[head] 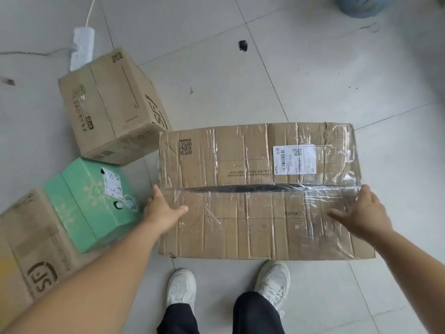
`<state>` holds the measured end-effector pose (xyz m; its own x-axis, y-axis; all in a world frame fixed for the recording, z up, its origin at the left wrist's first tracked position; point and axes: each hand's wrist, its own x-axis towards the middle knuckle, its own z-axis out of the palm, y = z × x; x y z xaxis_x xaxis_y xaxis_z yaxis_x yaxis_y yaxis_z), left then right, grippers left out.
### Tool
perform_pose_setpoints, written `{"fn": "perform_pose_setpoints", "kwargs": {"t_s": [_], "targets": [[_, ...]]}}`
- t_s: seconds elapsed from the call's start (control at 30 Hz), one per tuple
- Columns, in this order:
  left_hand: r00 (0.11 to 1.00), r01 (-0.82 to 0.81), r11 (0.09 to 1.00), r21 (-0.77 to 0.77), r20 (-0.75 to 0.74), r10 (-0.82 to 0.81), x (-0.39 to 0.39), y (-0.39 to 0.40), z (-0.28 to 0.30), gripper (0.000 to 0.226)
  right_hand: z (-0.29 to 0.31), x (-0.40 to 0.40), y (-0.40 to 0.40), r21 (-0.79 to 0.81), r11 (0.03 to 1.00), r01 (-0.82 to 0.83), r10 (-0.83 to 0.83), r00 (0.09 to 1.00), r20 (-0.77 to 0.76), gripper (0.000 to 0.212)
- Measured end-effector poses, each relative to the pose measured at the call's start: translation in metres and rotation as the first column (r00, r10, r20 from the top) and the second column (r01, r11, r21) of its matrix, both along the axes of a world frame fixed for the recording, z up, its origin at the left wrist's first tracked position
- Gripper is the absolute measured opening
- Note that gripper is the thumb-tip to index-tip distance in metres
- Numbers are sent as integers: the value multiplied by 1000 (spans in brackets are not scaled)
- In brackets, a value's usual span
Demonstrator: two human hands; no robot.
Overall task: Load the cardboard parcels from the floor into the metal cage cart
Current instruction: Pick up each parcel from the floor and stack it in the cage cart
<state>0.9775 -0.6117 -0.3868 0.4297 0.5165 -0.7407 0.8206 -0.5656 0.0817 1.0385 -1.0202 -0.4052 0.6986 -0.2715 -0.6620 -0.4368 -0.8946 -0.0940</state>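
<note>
2 spread hands over a wide, flat brown cardboard parcel (260,191) wrapped in glossy tape.
Left hand (163,210) and right hand (361,213) reach with loose, straight fingers at its ends; the creased parcel (seam gaping) lies on the grey tiled floor (240,80).

My left hand (161,211) has little room: the green box (90,204) sits just left of the big taped parcel (260,191), and a brown box (110,104) crowds its far left corner. My right hand (361,213) has bare floor (397,165) to the right. My shoes (180,289) stand close along the near edge.
</note>
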Motion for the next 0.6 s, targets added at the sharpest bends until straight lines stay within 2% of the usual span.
{"fn": "perform_pose_setpoints", "kwargs": {"t_s": [0.13, 0.3, 0.47, 0.6], "targets": [[991, -126, 992, -24, 43, 127, -3, 5, -32, 115, -33, 5, -1, 87, 985, 146, -150, 988, 44, 118], [955, -240, 966, -100, 153, 253, -7, 9, -54, 120, -47, 9, -10, 184, 951, 247, -258, 966, 38, 136], [930, -269, 952, -147, 217, 297, -10, 9, -52, 115, -45, 11, -9, 203, 940, 275, -290, 956, 44, 126], [931, -252, 954, -166, 229, 285, -9, 11, -30, 113, -20, -3, -6, 224, 929, 294, -311, 949, 43, 122]]}}
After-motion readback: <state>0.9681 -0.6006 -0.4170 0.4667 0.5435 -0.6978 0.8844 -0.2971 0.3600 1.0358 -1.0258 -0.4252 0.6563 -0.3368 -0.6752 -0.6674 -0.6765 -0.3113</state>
